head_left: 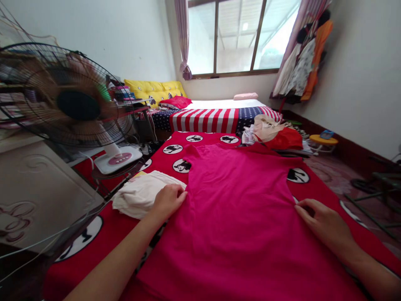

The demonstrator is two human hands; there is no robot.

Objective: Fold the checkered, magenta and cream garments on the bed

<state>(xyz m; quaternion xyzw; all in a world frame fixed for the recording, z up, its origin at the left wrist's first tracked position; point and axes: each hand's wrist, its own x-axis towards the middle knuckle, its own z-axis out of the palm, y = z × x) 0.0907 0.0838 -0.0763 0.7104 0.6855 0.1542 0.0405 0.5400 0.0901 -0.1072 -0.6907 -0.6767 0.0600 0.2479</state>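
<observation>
A bright pink T-shirt (238,213) lies spread out in front of me, its neck and sleeves toward the far side and its lower part running toward me. My left hand (170,200) is closed in a pinch at the shirt's left side edge. On the opposite side edge, the fingertips of my right hand (324,221) pinch the cloth, thumb and fingers forming a small loop. A white folded cloth (138,194) sits just beyond and left of my left hand. Under the shirt is a red bedspread (84,267) with black figures in white ovals.
A large standing fan (78,104) rises at the left near a pale cabinet (40,196). Piled clothes (278,133) lie at the far right bed corner. Behind is another bed with a striped, starred cover (206,120). A yellow stool (322,140) stands by the right wall.
</observation>
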